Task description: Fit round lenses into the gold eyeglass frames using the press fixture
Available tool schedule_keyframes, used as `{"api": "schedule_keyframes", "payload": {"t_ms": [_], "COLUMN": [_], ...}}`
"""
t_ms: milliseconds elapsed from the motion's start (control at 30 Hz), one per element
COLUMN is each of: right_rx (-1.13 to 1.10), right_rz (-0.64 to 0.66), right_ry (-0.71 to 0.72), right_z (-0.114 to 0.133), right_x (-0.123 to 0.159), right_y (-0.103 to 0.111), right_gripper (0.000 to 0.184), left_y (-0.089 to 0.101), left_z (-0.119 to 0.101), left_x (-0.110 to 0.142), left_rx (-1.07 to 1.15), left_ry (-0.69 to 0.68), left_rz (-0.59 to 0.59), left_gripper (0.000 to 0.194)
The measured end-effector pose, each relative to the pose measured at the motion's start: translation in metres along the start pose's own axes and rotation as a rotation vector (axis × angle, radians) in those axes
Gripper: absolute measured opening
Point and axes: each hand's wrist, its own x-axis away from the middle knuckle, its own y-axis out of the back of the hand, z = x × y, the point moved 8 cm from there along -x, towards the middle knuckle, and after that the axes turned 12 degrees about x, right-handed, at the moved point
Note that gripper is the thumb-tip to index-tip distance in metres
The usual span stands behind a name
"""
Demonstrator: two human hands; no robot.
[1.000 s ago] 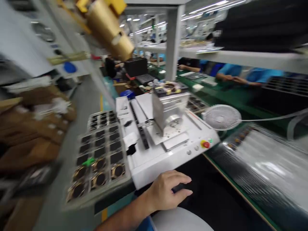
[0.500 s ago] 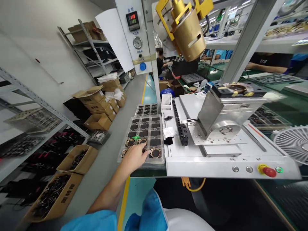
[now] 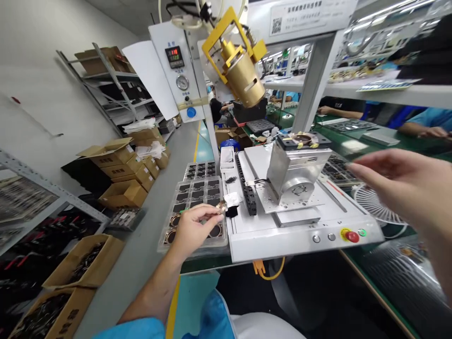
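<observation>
On my feed the left hand [image 3: 196, 230] is closed in a pinch, holding a small gold-rimmed ring [image 3: 221, 205] between thumb and forefinger, though the fingers hide part of it. The ring sits just above the right edge of a clear plastic tray [image 3: 205, 247] with rows of square pockets. More rings [image 3: 215, 230] lie in the tray's bottom row, partly behind the hand. The right hand [image 3: 406, 183] is open and raised, fingers spread loosely, holding nothing, above the right side of a white benchtop machine [image 3: 300, 242] and near a white desk fan [image 3: 370, 202]. On the machine I see a black cable chain [image 3: 248, 197], a tilted steel plate [image 3: 277, 172] and a red emergency stop button [image 3: 352, 237]. A brass cylinder head [image 3: 240, 80] hangs above and behind it. Across the bench, a co-worker's forearm [image 3: 335, 109] rests beyond the machine
</observation>
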Motion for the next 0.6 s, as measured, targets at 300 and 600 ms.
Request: {"api": "schedule_keyframes", "payload": {"t_ms": [300, 600], "right_rx": [0.013, 0.141], "right_rz": [0.113, 0.501], "right_ry": [0.357, 0.462], "right_z": [0.071, 0.096], "right_x": [-0.077, -0.100], "right_y": [-0.031, -0.057], "right_gripper": [0.028, 0.028], "left_y": [-0.021, -0.015], "left_z": [-0.033, -0.066], "left_x": [0.004, -0.023], "left_rx": [0.322, 0.189], "left_ry": [-0.259, -0.505], "left_rz": [0.157, 0.118], "left_gripper": [0.009, 0.031]}}
